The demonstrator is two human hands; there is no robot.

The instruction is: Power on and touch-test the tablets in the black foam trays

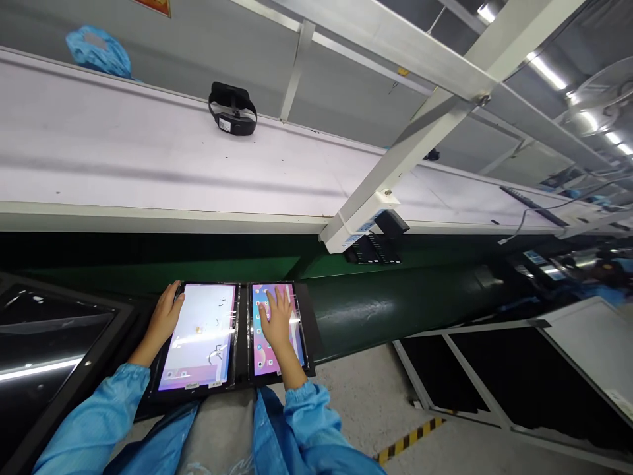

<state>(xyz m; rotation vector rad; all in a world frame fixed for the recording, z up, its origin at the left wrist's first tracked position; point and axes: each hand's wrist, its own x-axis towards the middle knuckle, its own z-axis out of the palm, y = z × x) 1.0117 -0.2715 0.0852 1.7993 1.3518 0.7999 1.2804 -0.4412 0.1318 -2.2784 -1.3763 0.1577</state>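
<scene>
Two lit tablets lie side by side on a black board [242,359] just above my lap. My left hand [167,318] rests along the upper left edge of the larger left tablet [200,336], its fingers stretched out. That screen is mostly white, with a pink and blue band near the bottom. Over the right tablet [264,343], my right hand [277,321] is spread, fingertips at the upper part of its screen, which shows app icons. Clear film with glare covers both screens. Whether the right fingertips press the glass I cannot tell.
A white shelf [148,152] runs across ahead, bearing a black headset [235,112]. A blue cap [99,49] is behind it. A slanted post with a power strip [363,221] stands right of centre. Below runs a green conveyor belt [386,310]; dark-panelled frames [524,363] stand at the right.
</scene>
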